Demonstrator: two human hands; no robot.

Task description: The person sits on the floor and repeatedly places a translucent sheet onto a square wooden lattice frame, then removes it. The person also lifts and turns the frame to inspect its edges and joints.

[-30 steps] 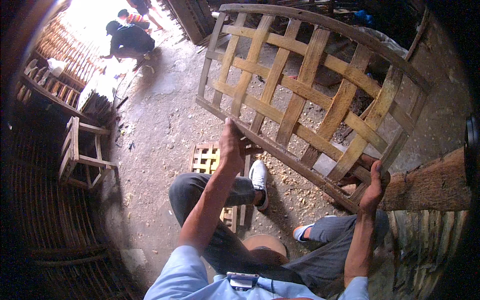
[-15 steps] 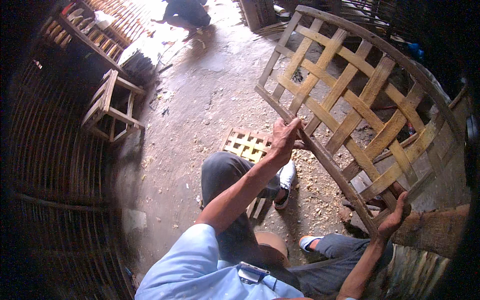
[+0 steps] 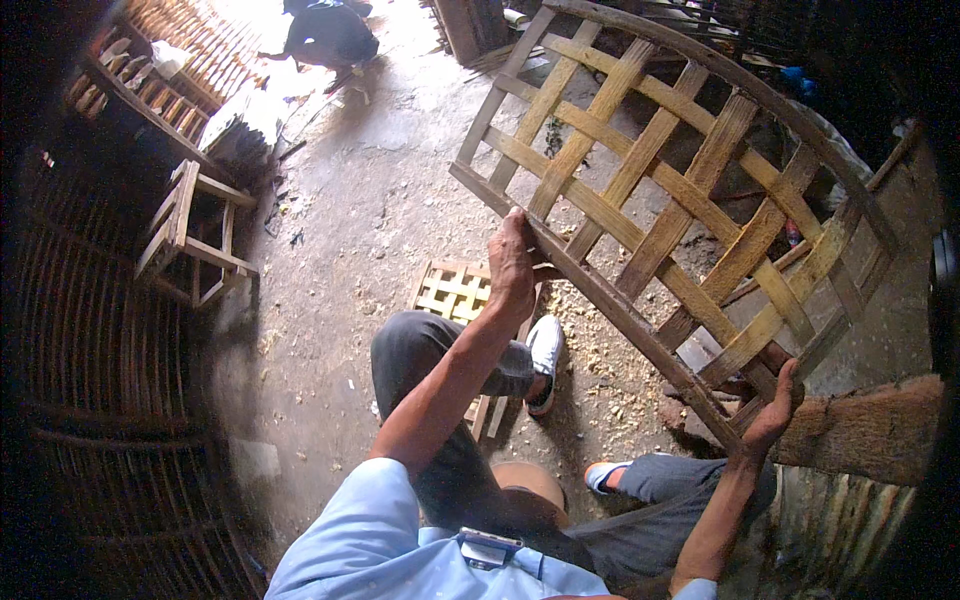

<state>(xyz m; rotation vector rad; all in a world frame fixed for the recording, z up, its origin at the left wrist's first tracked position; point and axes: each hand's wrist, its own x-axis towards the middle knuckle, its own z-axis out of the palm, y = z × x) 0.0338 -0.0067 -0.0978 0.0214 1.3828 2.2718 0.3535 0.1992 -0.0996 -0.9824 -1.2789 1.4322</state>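
Left hand (image 3: 511, 265) clasping the near rail (image 3: 612, 300), right hand (image 3: 772, 412) gripping the lower-right corner! From the head view, the woven wooden panel (image 3: 669, 217) lies ahead and rightward of both, long axis slanting from upper left down to the right hand, the nearer one at that end. Most fingers are hidden behind wood; a small lattice (image 3: 455, 290) ducks behind the knee (image 3: 410, 340); the crouching person (image 3: 330, 40) is cut off, glare-washed.

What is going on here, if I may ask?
A person is holding a woven wooden panel at a slant with both hands. The left hand grips its near rail; the right hand holds its near right corner. A smaller panel lies beyond the left knee, and someone crouches farther back.
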